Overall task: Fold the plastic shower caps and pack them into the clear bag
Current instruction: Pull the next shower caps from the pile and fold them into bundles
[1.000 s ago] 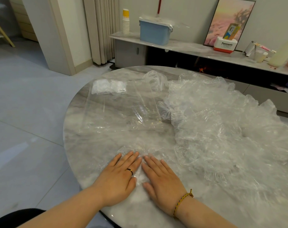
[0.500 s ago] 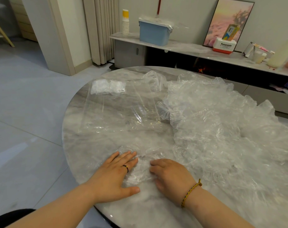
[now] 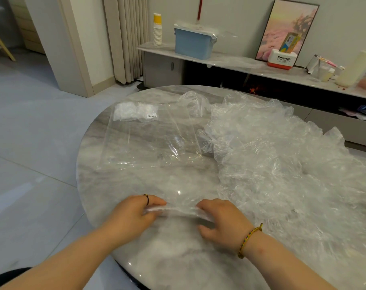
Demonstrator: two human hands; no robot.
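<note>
While both hands work one shower cap (image 3: 179,212) into a narrow strip near the front edge of the table (image 3: 98,185), the task looks to be in its early part. The left hand (image 3: 134,214) has its grip closed on the strip's left end, fingers curled over the plastic. The right hand (image 3: 226,223) has its grip closed on the right end, fingers on top and thumb below. The cap stretches between them, low over the table (whether it touches the surface cannot be told). Beyond the hands the clear bag (image 3: 157,141) lies flat on the table. A small white wad (image 3: 131,110), which seems to be folded caps already packed, sits at its far end beside a barcode label (image 3: 151,115), and the rest of the bag looks unfilled. To the right, reaching up against the bag's side, a large crumpled pile of loose caps (image 3: 282,164) covers much of the table. Judged from this, only a few caps are packed and one is mid-fold, not yet compact enough to slip in. Nearly the whole pile is left to fold and pack.
</note>
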